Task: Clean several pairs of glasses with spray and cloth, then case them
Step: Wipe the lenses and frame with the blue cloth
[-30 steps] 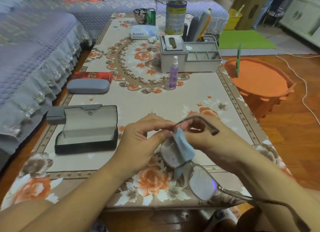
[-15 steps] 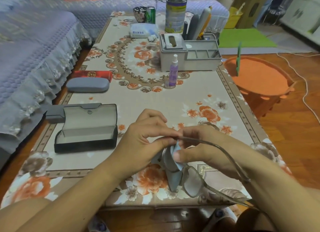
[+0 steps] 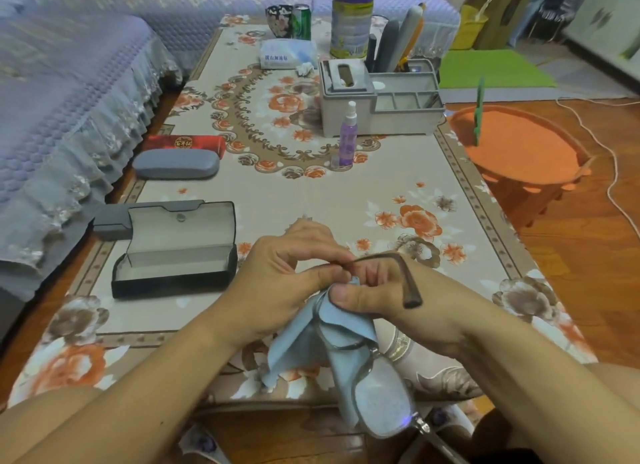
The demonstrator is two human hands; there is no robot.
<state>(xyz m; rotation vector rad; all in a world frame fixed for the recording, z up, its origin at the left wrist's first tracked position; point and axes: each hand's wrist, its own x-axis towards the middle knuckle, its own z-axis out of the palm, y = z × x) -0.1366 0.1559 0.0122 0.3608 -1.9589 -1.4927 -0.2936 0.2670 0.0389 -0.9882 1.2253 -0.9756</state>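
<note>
Over the floral bench (image 3: 311,193), our left hand (image 3: 277,283) pinches the glasses (image 3: 377,391); right hand (image 3: 388,301) grips the cloth (image 3: 301,342). Hard rubbing might twist the frame.

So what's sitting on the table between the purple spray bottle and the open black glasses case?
Nothing: in the head view, only bare floral tablecloth lies between the purple spray bottle and the open black glasses case.
</note>
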